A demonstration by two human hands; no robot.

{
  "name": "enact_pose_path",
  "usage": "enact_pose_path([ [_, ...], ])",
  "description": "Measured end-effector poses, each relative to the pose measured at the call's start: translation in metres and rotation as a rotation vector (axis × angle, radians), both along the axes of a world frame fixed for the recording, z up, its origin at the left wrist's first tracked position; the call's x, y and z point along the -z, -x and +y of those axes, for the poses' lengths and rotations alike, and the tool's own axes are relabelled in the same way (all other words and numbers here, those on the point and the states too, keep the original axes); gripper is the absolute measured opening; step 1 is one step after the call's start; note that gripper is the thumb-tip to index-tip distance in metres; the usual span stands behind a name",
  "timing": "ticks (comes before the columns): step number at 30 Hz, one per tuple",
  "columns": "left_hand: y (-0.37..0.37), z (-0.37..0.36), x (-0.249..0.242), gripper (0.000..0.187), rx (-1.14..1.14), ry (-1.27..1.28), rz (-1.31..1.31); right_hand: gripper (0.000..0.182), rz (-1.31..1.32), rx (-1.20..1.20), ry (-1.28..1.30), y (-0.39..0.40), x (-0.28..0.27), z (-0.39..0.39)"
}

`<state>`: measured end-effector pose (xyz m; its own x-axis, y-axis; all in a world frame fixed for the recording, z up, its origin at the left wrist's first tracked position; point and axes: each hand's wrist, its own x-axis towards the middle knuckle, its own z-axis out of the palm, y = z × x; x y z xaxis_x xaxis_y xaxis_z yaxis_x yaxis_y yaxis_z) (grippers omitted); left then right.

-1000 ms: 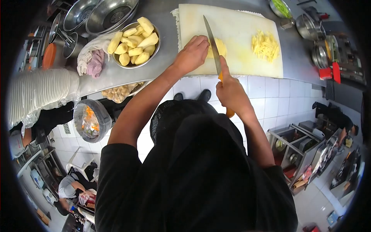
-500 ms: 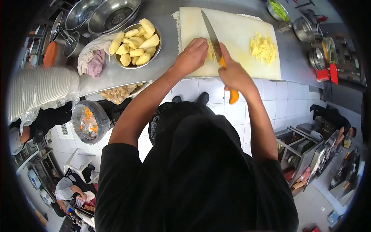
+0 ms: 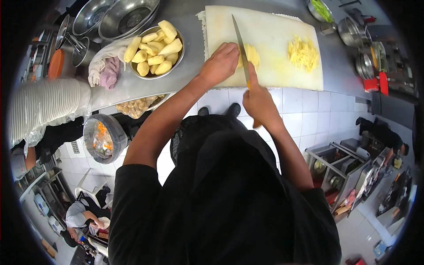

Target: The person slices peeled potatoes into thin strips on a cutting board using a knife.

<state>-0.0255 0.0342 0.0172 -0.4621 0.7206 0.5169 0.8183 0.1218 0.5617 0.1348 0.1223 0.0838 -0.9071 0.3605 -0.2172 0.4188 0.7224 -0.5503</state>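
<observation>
My right hand (image 3: 261,105) grips the handle of a long kitchen knife (image 3: 239,37). Its blade crosses the white cutting board (image 3: 274,26), tip pointing away from me. Just left of the blade, my left hand (image 3: 223,62) is closed with curled fingers over a cut potato that is mostly hidden beneath them. Thin potato slices (image 3: 253,56) lie on the right side of the blade. Farther right on the board is a pile of yellow potato sticks (image 3: 303,54). Several peeled potatoes (image 3: 155,49) fill a metal bowl (image 3: 154,77) left of the board.
Crumpled cloths (image 3: 108,66) lie beside the potato bowl, with large metal bowls (image 3: 128,20) behind. Stacked plastic-wrapped containers (image 3: 48,106) stand at left. Below the counter is a lined bin (image 3: 117,145). A bowl of green vegetables (image 3: 321,12) sits far right. Other people work in the background.
My right hand has shifted left and toward me, and the knife blade is more upright in view. Slices now show right of the blade. My left hand stays nearly in place.
</observation>
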Motion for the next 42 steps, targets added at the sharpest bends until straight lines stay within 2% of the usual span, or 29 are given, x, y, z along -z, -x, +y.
enact_pose_path([
  [1, 0.0, 0.0, 0.001, 0.008, -0.001, 0.005, 0.009, 0.081, 0.063, 0.0, -0.008, 0.011, 0.007, 0.003],
  [4, -0.001, -0.001, 0.002, 0.007, 0.008, 0.006, 0.0, 0.081, -0.124, 0.099, 0.324, 0.048, -0.016, 0.024],
  [10, -0.001, 0.0, 0.001, 0.007, -0.006, -0.041, 0.009, 0.08, -0.259, 0.1, 0.356, 0.027, -0.076, 0.012],
  [14, -0.002, 0.001, 0.003, 0.008, -0.025, -0.025, -0.003, 0.08, -0.18, 0.014, 0.2, -0.006, -0.056, 0.003],
  [18, -0.002, 0.0, 0.001, 0.009, -0.014, -0.024, -0.01, 0.082, -0.23, 0.057, 0.197, -0.005, -0.06, -0.008],
  [21, -0.002, 0.0, 0.001, 0.01, -0.013, -0.043, 0.0, 0.081, 0.106, -0.014, 0.015, 0.001, -0.001, 0.0],
  [24, 0.001, 0.001, 0.002, 0.01, -0.01, -0.023, 0.01, 0.081, 0.003, 0.026, 0.112, 0.041, 0.01, 0.021],
  [27, 0.003, 0.001, 0.001, 0.01, 0.009, -0.027, 0.008, 0.08, -0.124, 0.091, 0.351, 0.058, -0.035, 0.03],
  [30, -0.001, 0.0, 0.001, 0.009, -0.004, -0.053, 0.007, 0.079, -0.271, 0.114, 0.374, 0.027, -0.074, 0.011],
  [34, -0.001, 0.001, 0.001, 0.009, -0.018, -0.031, -0.002, 0.083, -0.202, 0.028, 0.231, -0.006, -0.056, 0.0],
  [37, -0.002, 0.001, 0.001, 0.009, -0.015, -0.023, -0.011, 0.083, -0.212, 0.063, 0.227, -0.006, -0.058, -0.009],
  [40, -0.001, 0.001, 0.002, 0.009, -0.014, -0.025, 0.007, 0.078, 0.116, -0.021, -0.049, -0.001, 0.0, -0.005],
  [42, 0.0, 0.001, 0.002, 0.009, -0.007, -0.02, 0.012, 0.079, -0.01, 0.015, 0.046, 0.031, 0.005, 0.009],
])
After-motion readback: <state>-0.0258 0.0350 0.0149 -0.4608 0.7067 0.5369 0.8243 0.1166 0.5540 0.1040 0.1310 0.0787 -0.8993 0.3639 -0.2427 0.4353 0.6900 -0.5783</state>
